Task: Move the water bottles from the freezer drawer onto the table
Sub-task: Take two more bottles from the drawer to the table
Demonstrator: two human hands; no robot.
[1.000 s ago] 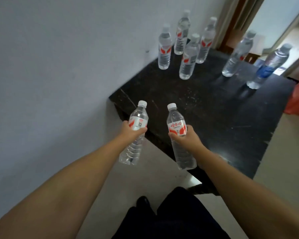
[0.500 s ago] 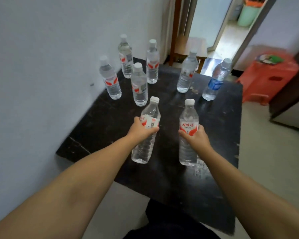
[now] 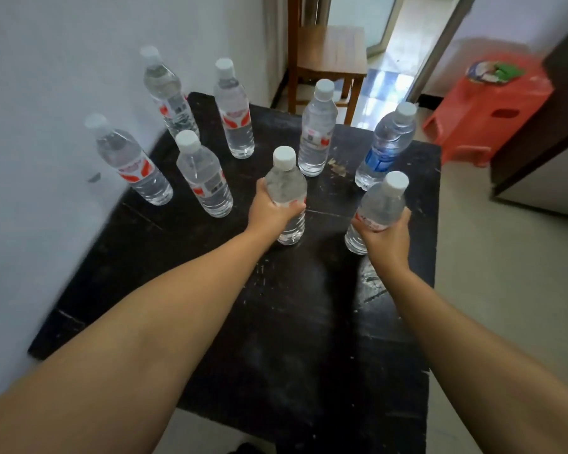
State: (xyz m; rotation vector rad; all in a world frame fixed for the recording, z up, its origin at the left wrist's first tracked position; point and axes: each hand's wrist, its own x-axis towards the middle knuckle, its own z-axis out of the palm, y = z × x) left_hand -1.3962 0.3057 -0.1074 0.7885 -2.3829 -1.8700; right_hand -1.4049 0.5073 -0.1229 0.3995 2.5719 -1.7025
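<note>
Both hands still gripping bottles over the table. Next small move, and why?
Probably open both hands and let go. The left hand and right hand each grip an upright bottle, and both bottle bases look down on the black table, though contact is hard to confirm.

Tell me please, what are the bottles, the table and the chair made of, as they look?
The bottles, like the one in the left hand, look like clear thin plastic: see-through ribbed walls, white caps. The table seems dark stone or painted wood, matte, with pale scratches; I cannot tell which. The chair looks like brown varnished wood with visible grain.
</note>
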